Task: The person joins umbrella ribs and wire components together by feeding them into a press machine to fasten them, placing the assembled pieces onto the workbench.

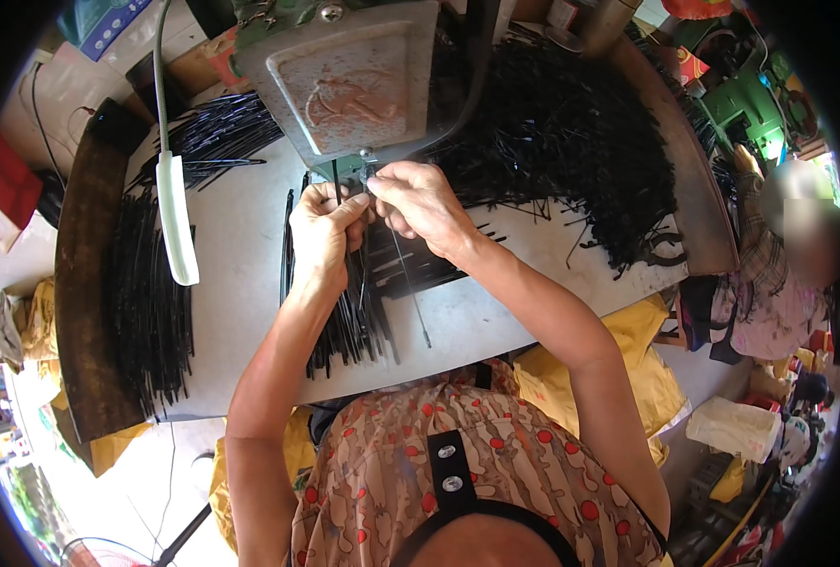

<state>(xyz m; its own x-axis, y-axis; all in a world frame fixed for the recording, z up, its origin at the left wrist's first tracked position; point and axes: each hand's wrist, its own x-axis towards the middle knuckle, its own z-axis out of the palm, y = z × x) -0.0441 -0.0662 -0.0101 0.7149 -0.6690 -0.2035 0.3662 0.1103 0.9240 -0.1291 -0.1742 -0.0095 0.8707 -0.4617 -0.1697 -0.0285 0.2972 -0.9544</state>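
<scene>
Black rods (349,312), thin and long like spokes, lie bunched on the grey worktable (240,283) just near of the machine, and the person's left hand (320,231) is closed around the top of that bunch, thumb folded over and fingers curled tight, so the ends sit gathered right under the machine's working tip (363,175). The right hand (420,203) comes in from the right with its fingertips pinched together on something small at that tip; I take it to be the end of one thin rod (408,279) that trails back toward the near edge, though the pinch itself is too small to see clearly. Both hands are almost touching, just below the grey metal head of the machine (354,85). From where I stand, doing this well looks like a matter of keeping the left grip steady so the bunch does not fan out, and feeding only one rod at a time, square to the tip, with fingertips kept to the side of the moving part rather than beneath it. A big loose heap of black rods (571,132) sits far right on the table, another sheaf (150,302) lies along the left edge beside a white lamp bar (176,217), and a further fan (216,132) lies far left. Another person sits well off to the right.
</scene>
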